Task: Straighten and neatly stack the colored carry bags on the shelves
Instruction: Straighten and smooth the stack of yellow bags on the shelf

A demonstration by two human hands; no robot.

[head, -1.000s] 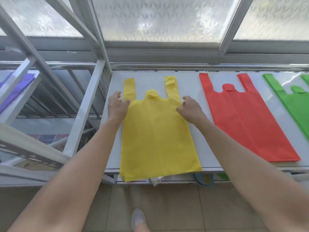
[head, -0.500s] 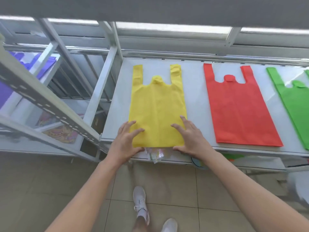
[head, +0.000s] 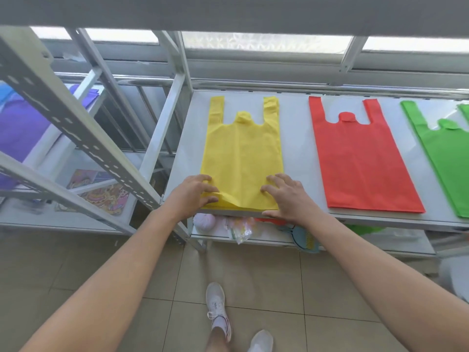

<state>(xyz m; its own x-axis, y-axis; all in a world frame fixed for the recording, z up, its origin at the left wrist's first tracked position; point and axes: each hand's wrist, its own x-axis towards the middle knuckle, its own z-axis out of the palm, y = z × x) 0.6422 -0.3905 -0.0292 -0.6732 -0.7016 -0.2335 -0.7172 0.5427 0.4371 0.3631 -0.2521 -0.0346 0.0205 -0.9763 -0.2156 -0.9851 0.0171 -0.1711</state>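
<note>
A stack of yellow carry bags point(head: 242, 153) lies flat on the white shelf point(head: 299, 138), handles toward the window. My left hand point(head: 193, 195) pinches the stack's near left corner, and the fabric puckers between thumb and fingers. My right hand point(head: 284, 196) rests on the near right corner, fingers spread on top and thumb along the front edge. To the right lie a stack of red bags point(head: 355, 158) and green bags point(head: 446, 153), which the frame edge cuts off. Purple bags point(head: 20, 133) sit on the rack at far left.
A slotted metal rack frame point(head: 76, 128) slants across the left. The lower shelf point(head: 253, 237) holds a pale ball, plastic wrap, a blue comb and more coloured bags. A grey upper shelf edge spans the top. My shoes stand on the tiled floor point(head: 127, 288).
Both hands slid from the yellow bags' handles down to the near bottom corners. The left hand now bunches its corner. The camera pulled back and tilted down.
</note>
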